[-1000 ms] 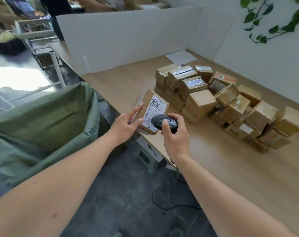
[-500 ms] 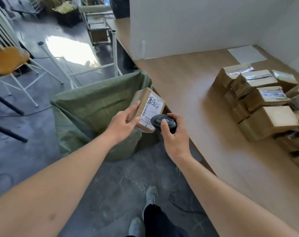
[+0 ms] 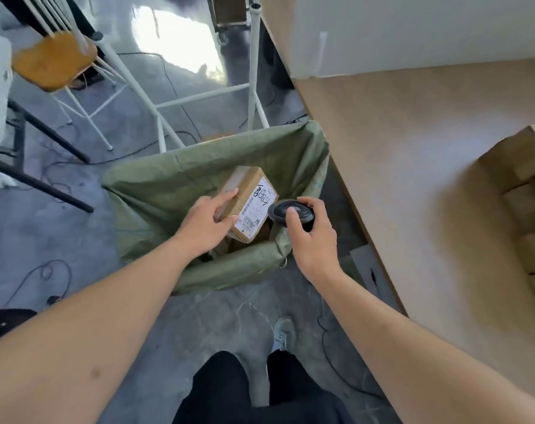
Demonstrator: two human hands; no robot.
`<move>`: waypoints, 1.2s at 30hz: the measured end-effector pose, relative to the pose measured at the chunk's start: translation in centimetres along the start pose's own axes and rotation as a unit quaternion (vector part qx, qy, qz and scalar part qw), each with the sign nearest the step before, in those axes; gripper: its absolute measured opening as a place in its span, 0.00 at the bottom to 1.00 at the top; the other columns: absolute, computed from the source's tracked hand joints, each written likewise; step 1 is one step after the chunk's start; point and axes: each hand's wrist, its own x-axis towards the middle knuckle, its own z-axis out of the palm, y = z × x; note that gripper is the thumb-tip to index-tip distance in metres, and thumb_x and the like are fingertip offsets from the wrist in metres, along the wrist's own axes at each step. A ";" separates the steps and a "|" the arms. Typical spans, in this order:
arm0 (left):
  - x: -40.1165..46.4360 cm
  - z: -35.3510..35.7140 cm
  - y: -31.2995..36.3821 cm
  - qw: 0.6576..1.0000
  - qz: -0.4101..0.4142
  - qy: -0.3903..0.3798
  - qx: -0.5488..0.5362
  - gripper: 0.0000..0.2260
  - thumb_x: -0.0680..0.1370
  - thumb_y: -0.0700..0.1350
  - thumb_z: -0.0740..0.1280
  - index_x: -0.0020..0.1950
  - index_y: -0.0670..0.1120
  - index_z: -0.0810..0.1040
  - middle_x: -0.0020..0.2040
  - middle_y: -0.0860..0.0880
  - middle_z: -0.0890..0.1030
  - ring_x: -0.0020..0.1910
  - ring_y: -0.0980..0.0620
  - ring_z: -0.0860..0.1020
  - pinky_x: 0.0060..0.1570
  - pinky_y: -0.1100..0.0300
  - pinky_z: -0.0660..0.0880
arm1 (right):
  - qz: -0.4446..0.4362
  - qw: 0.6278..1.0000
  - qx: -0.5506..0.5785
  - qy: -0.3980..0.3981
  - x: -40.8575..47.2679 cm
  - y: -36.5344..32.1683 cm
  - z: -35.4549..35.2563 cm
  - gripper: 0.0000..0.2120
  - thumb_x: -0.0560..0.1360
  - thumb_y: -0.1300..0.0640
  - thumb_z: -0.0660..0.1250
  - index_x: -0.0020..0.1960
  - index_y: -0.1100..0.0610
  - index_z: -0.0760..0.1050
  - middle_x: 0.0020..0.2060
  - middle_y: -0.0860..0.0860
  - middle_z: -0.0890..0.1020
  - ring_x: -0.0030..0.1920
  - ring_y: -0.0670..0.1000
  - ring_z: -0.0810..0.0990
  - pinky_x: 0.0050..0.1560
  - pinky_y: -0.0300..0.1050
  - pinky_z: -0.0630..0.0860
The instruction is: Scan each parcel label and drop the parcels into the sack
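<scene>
At frame centre the left hand (image 3: pixel 209 221) grips the parcel (image 3: pixel 250 199) directly above the open sack (image 3: pixel 168 191); its long axis points to the upper left. Just right of it, the right hand (image 3: pixel 310 237) holds the scanner (image 3: pixel 291 212). To drop, I think only the left must release.

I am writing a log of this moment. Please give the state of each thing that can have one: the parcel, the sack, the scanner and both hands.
parcel: held over the sack mouth, label up
sack: open, standing beside the table
scanner: gripped
left hand: holds the parcel
right hand: grips the scanner
</scene>
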 end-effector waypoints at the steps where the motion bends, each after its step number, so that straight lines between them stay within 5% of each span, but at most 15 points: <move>1: 0.7 0.2 -0.2 1.000 -0.001 0.000 -0.001 0.28 0.78 0.56 0.72 0.76 0.70 0.68 0.67 0.51 0.76 0.63 0.51 0.78 0.67 0.52 0.74 | 0.005 1.000 -0.001 0.001 0.7 0.0 0.2 0.12 0.84 0.44 0.68 0.66 0.40 0.74 0.52 0.36 0.83 0.50 0.35 0.82 0.55 0.41 0.80; 5: 3.2 0.9 -1.0 1.000 -0.001 -0.014 0.005 0.28 0.80 0.51 0.73 0.78 0.65 0.70 0.68 0.49 0.73 0.64 0.51 0.74 0.63 0.59 0.69 | 0.026 1.000 -0.006 -0.001 2.9 0.2 1.6 0.12 0.84 0.44 0.67 0.66 0.39 0.74 0.52 0.36 0.83 0.52 0.36 0.82 0.58 0.43 0.80; 12: 8.1 3.8 -3.4 0.991 -0.003 -0.130 0.045 0.32 0.78 0.54 0.75 0.80 0.63 0.68 0.69 0.46 0.71 0.69 0.44 0.74 0.69 0.54 0.71 | 0.059 0.997 0.006 0.045 4.6 1.3 4.3 0.12 0.84 0.48 0.68 0.67 0.42 0.75 0.51 0.36 0.84 0.52 0.34 0.82 0.50 0.30 0.76; 16: 9.6 5.2 -4.1 0.974 0.010 -0.197 0.109 0.29 0.76 0.55 0.76 0.76 0.64 0.73 0.77 0.40 0.67 0.79 0.38 0.65 0.76 0.43 0.66 | 0.074 0.994 0.006 0.080 4.9 1.7 5.9 0.12 0.85 0.48 0.68 0.68 0.43 0.76 0.51 0.38 0.85 0.52 0.36 0.83 0.49 0.29 0.76; 19: 10.7 4.9 -3.5 0.973 0.044 -0.194 0.116 0.26 0.78 0.50 0.75 0.77 0.55 0.75 0.77 0.40 0.68 0.78 0.40 0.66 0.77 0.51 0.64 | 0.081 0.991 0.007 0.103 5.1 1.3 6.6 0.12 0.85 0.48 0.68 0.68 0.42 0.75 0.50 0.37 0.84 0.51 0.36 0.83 0.48 0.28 0.76; 23: 12.0 3.7 -2.5 0.964 0.075 -0.203 0.156 0.29 0.81 0.51 0.72 0.81 0.53 0.69 0.83 0.40 0.60 0.82 0.41 0.60 0.81 0.50 0.59 | 0.088 0.987 0.010 0.132 5.1 0.6 7.4 0.12 0.84 0.46 0.69 0.67 0.40 0.75 0.48 0.36 0.84 0.50 0.38 0.83 0.50 0.35 0.78; 36: 9.1 0.0 3.7 0.912 0.234 -0.209 0.264 0.29 0.81 0.55 0.69 0.82 0.54 0.68 0.83 0.44 0.61 0.82 0.41 0.60 0.79 0.45 0.62 | 0.085 0.969 0.035 0.228 0.6 -1.8 7.4 0.12 0.83 0.43 0.67 0.66 0.37 0.73 0.52 0.40 0.84 0.52 0.44 0.84 0.56 0.49 0.83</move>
